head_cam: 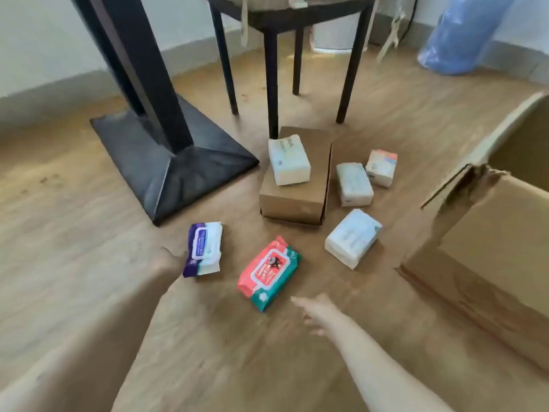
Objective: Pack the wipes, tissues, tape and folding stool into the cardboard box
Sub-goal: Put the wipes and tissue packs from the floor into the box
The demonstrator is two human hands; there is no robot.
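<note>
My left hand (pixel 167 263) grips the near end of a purple-and-white wipes pack (pixel 203 248), held just above the floor. A red-and-green wipes pack (pixel 269 273) lies flat on the floor beside it. My right hand (pixel 316 312) reaches toward that pack with fingers spread, holding nothing, a short way from its near corner. One white tissue pack (pixel 288 160) rests on a small closed brown carton (pixel 297 185). Two more tissue packs (pixel 353 184) (pixel 353 237) and an orange-topped one (pixel 381 168) lie on the floor. The big open cardboard box (pixel 490 233) stands at the right.
A black table pedestal with a square base (pixel 172 162) stands at the left. A dark four-legged stool (pixel 285 55) is behind the small carton. A blue plastic-wrapped roll (pixel 463 37) leans on the far wall. The floor is light wood.
</note>
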